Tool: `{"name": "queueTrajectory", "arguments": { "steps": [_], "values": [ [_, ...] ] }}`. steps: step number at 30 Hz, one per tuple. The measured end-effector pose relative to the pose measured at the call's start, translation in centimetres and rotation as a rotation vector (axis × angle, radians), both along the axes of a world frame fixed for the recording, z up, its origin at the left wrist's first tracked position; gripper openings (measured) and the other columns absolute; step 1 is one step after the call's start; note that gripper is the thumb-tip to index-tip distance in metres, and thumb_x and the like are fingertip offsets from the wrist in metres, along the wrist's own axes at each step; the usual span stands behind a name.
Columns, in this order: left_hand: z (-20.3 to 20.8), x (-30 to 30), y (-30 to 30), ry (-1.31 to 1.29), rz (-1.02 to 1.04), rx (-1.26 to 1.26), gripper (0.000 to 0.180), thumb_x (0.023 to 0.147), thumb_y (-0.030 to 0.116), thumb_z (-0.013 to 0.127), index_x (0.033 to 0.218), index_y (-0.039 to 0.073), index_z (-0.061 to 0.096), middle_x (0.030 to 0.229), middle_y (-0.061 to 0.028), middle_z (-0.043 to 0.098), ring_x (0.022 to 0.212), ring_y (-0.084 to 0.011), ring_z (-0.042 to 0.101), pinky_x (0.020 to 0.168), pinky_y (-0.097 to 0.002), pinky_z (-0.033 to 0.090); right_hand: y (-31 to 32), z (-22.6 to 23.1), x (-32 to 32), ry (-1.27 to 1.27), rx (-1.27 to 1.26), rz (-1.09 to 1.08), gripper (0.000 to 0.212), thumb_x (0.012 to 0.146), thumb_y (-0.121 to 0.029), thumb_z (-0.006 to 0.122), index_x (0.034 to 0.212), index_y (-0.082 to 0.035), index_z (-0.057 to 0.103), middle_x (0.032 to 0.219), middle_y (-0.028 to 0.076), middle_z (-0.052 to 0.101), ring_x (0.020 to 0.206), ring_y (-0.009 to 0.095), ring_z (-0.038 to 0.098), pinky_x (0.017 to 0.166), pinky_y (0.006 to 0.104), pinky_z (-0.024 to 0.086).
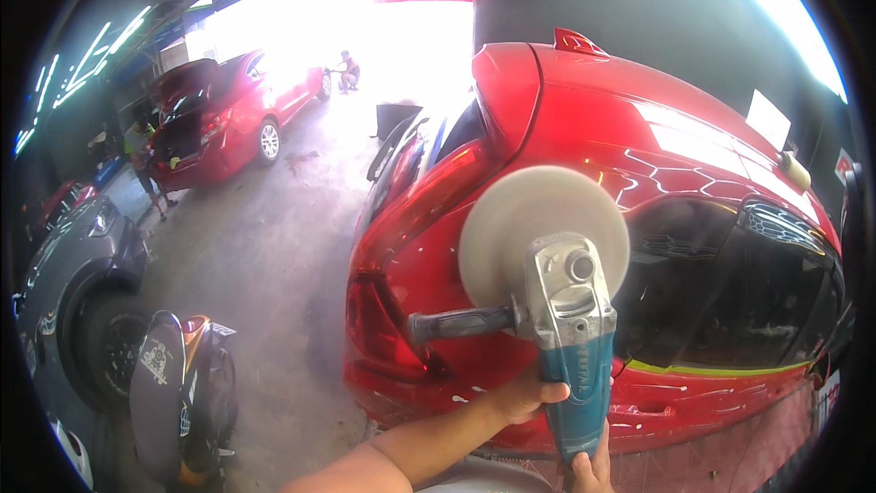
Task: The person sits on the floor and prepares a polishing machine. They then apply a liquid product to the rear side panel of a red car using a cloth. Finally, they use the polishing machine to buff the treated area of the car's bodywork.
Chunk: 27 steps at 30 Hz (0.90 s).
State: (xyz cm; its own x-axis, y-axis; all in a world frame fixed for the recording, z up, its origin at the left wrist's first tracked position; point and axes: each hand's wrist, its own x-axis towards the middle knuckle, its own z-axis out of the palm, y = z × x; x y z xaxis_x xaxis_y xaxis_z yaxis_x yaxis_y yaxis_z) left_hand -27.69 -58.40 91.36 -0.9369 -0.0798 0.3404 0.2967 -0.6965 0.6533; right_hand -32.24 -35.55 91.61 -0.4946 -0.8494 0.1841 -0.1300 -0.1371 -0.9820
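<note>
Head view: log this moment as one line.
left hand: holding rotary polisher; right hand: gripping its lower end; side handle: unheld; buffing pad: over red hatchback, contact unclear

A single head-worn fisheye view looks down and ahead, close above the polisher (571, 310) right of the frame's centre, reaching far to a bright opening (401, 50) in the upper left

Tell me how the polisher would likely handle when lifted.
The polisher likely feels front-heavy, given its bulky metal head. Its hard-looking blue casing probably won't flex. The jutting side handle should keep it from rolling.
</note>
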Motion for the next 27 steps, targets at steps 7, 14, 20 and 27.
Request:
{"name": "queueTrajectory", "arguments": {
  "steps": [7,14,20,27],
  "values": [
    [-1.0,1.7,-0.2,0.03,0.043,0.103,0.118,0.076,0.046,0.096,0.166,0.005,0.032,0.147,-0.0205,0.06,0.14,-0.041,0.06,0.12,-0.0586,0.047,0.2,-3.2,-1.5,0.328,0.093,0.099,0.097,0.102,-0.031,0.061,0.172,-0.001,0.002,0.157,0.032,0.048,0.134,0.042,0.062,0.116,0.0497,0.046],
    [-1.7,1.7,0.1,0.186,0.117,0.167,0.11,0.079,0.048,0.092,0.164,0.009,0.035,0.141,-0.0195,0.062,0.136,-0.0459,0.061,0.118,-0.067,0.047,0.2,-0.9,-1.3,0.271,0.204,0.139,0.094,0.106,-0.04,0.061,0.172,-0.002,0.006,0.154,0.036,0.051,0.138,0.05,0.058,0.116,0.0504,0.046],
    [3.5,-2.9,1.5,0.049,-0.011,0.056,0.104,0.085,0.05,0.087,0.163,0.006,0.034,0.143,-0.0209,0.06,0.138,-0.0399,0.061,0.118,-0.0631,0.049,1.8,1.0,-1.9,0.022,0.052,-0.011,0.091,0.106,-0.038,0.059,0.172,-0.002,0.008,0.122,0.018,0.063,0.088,0.021,0.067,0.079,0.0376,0.057],
    [12.9,-12.7,4.1,-0.116,-0.149,-0.081,0.058,0.096,0.046,0.081,0.131,0.003,0.063,0.114,-0.01,0.073,0.1,-0.0206,0.074,0.089,-0.0402,0.064,2.2,7.0,-4.5,-0.286,-0.133,-0.275,0.059,0.112,-0.055,0.048,0.145,-0.007,0.038,0.093,0.015,0.065,0.059,0.019,0.061,0.056,0.0299,0.053]
  ]
}}
